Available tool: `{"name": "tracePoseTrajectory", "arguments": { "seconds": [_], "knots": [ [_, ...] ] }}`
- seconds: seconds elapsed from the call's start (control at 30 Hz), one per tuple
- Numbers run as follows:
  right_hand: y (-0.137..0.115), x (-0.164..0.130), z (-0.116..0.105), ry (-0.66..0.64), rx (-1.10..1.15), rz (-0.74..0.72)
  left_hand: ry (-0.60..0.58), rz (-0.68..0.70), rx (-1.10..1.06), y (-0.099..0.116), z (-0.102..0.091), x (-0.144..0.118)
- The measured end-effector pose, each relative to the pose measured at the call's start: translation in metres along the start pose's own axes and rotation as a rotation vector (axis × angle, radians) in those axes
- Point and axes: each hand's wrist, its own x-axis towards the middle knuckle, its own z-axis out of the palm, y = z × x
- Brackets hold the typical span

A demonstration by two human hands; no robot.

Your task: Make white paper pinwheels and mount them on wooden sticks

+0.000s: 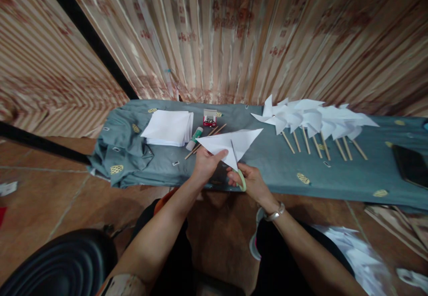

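My left hand (206, 162) grips a folded triangular sheet of white paper (216, 143), its thumb pressed on top. In my right hand (250, 181) is a pair of scissors (242, 181) with a pale green handle. One blade lies over the paper near its lower point, and the paper hides the rest. Just behind the paper are thin wooden sticks (190, 154), a green and white glue stick (194, 138) and a small red open box (209, 119) of shiny metal pins. To their left sits a stack of white paper squares (167, 128).
Several white paper pinwheels (312, 117) on wooden sticks overlap along the back right of the cloth-covered bench (274, 171). A dark phone-like slab (411, 164) lies at the right end. On the floor are a black round stool (60, 265) and a bag of white paper (351, 247).
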Motion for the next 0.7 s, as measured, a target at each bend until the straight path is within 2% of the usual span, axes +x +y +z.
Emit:
{"name": "tracePoseTrajectory", "arguments": {
  "seconds": [0.13,0.3,0.43,0.53,0.7],
  "knots": [
    [-0.003,-0.002,-0.002,-0.071,-0.027,-0.003,0.019,-0.011,-0.031,0.001,-0.002,0.004],
    [-0.007,-0.010,-0.008,-0.185,-0.042,0.071,0.065,0.008,-0.085,0.012,-0.010,0.012],
    [-0.005,-0.014,-0.020,-0.184,-0.051,0.113,0.095,0.019,-0.138,0.016,-0.017,0.016],
    [-0.004,-0.010,-0.035,-0.040,-0.014,0.082,0.100,-0.015,-0.167,0.016,-0.018,0.016],
    [-0.004,0.003,-0.059,0.355,0.018,-0.035,-0.013,-0.122,-0.164,0.018,-0.016,0.011]
  ]
}}
